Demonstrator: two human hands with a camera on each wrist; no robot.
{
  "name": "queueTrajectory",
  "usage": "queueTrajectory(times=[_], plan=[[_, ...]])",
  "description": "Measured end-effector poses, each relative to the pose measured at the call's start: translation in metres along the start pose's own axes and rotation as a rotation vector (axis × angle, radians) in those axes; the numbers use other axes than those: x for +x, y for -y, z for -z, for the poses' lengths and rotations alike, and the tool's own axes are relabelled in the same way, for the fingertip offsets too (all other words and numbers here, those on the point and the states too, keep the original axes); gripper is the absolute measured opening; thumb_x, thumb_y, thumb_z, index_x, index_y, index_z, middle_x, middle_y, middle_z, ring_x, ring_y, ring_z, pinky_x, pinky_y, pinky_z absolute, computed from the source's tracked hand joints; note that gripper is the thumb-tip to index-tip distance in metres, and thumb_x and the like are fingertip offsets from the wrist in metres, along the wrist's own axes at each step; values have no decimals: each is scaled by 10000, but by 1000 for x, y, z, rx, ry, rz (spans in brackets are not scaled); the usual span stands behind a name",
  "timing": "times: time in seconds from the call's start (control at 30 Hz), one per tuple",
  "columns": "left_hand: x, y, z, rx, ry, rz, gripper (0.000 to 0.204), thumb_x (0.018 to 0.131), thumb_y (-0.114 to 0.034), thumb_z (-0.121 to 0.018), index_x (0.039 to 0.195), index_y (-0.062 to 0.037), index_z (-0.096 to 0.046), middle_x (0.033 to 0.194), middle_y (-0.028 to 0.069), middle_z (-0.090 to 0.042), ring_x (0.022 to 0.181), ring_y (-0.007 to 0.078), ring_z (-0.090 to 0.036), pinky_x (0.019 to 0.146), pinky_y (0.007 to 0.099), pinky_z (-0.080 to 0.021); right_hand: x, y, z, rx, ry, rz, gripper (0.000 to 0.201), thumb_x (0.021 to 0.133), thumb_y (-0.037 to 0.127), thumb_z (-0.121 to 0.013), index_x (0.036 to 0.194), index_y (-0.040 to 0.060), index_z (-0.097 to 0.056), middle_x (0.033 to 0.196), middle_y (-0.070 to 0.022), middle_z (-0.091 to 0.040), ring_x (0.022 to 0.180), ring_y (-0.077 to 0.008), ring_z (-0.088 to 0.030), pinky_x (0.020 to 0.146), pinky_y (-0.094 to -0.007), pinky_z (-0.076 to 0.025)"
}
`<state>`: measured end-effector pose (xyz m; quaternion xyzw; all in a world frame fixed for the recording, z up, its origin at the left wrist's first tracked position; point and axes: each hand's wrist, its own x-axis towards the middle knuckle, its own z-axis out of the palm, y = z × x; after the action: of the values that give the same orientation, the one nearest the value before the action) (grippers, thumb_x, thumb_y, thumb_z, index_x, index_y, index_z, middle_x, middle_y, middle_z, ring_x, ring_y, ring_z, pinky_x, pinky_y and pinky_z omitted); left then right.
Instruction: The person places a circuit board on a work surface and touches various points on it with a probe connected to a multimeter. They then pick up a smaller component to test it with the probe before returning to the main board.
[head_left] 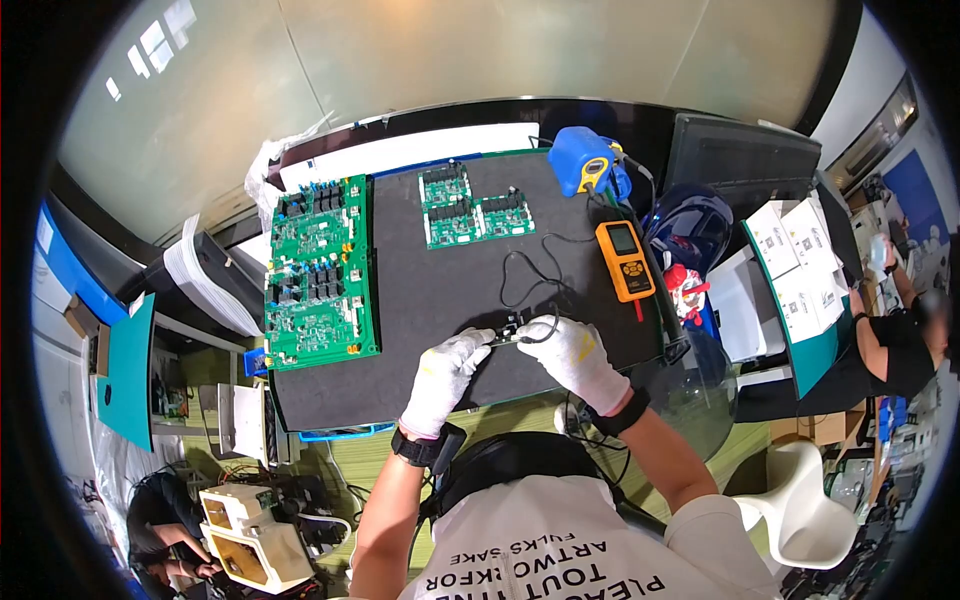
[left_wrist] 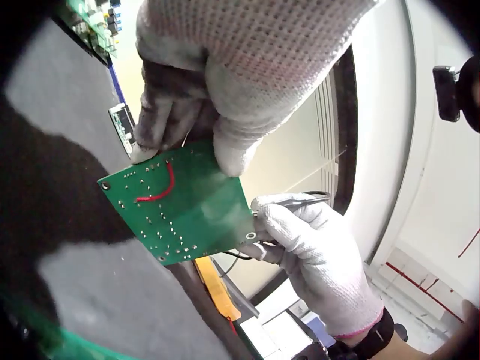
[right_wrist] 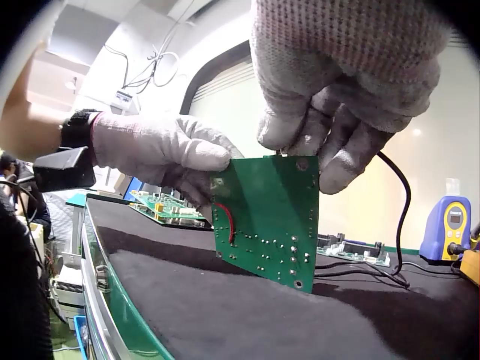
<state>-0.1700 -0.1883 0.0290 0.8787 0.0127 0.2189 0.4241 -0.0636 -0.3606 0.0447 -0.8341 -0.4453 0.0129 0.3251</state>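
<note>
Green board (left_wrist: 199, 210) held above a dark surface (head_left: 420, 300)

The gloved left hand (head_left: 447, 375) pinched the board's edge between thumb and fingers; the gloved right hand (head_left: 572, 362) pinched it near a corner, a black cable (right_wrist: 406, 184) beside that hand. The board was tilted, showing a red wire (left_wrist: 172, 180). Right of the right hand lay an orange meter (head_left: 624, 262).

Left hand (head_left: 447, 370), right hand (head_left: 573, 358): gloved, near each other, in front of torso (head_left: 580, 530); fingers (left_wrist: 157, 116) of each bent, pinching against thumb (right_wrist: 206, 154). Left forearm (head_left: 391, 515), right forearm (head_left: 665, 462): bare, reaching forward, converging toward hands.
</note>
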Motion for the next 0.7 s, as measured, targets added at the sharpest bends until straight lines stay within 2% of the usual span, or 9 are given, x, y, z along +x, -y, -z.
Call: queueTrajectory(times=[0.23,0.4,0.6,0.7], plan=[[3,-1,3,-41,19,12,169,815,-60,-615,974,-8,-638,938,144,-660,882,299,-636,764,335,-513,2,2,4,-11,25,24,139,797,198,-621,921,147,-658,869,-22,-657,800,-211,-638,682,-338,-520],[5,0,5,-35,25,-5,172,814,-62,-618,977,-10,-634,928,145,-659,864,302,-637,746,334,-515,3,-1,3,-16,30,91,209,783,194,-610,987,174,-653,934,-3,-650,865,-199,-621,726,-320,-500],[6,-1,6,-46,27,6,173,814,-67,-620,978,-14,-635,924,144,-658,852,304,-636,736,337,-515,2,-5,-3,-46,81,-43,210,778,195,-608,983,208,-655,959,12,-644,878,-191,-616,725,-324,-498],[6,1,5,-37,23,-1,173,815,-71,-621,978,-16,-636,922,144,-658,851,305,-636,734,337,-514,4,-5,0,-112,112,28,213,769,187,-609,975,212,-658,973,17,-641,882,-185,-615,726,-327,-499]])
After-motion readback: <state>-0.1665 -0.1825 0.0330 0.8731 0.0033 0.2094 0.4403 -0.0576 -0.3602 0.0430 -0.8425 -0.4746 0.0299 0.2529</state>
